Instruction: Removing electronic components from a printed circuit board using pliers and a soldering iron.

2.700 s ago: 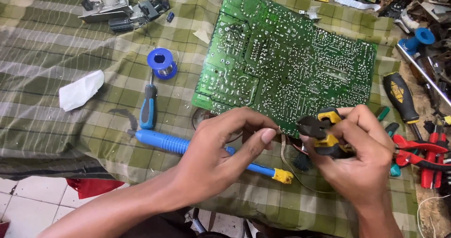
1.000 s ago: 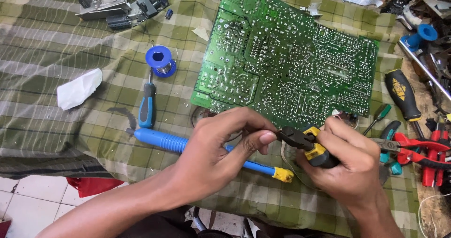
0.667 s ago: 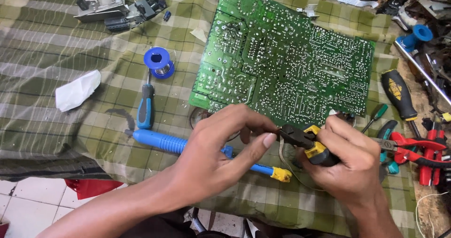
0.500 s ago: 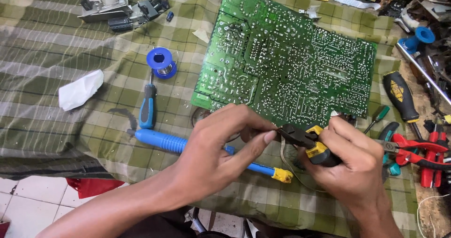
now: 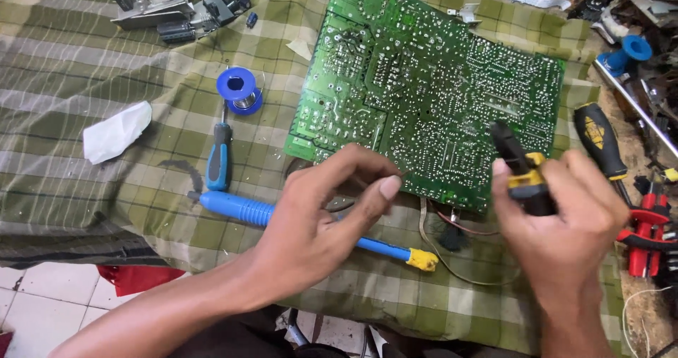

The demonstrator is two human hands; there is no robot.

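Two hands over circuit board (image 5: 431,97): right hand (image 5: 565,217) grip holding cutters (image 5: 519,171); left hand (image 5: 328,213) pinched, contents unclear.

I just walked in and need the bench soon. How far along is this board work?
Done: the green circuit board lies solder side up. In hand: the right hand holds yellow-handled cutters over its near edge; the left hand pinches something tiny. Left: wires under the edge still hang loose.

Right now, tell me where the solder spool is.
Head view, upper left: the blue solder spool lies on the checked cloth, just left of the green circuit board.
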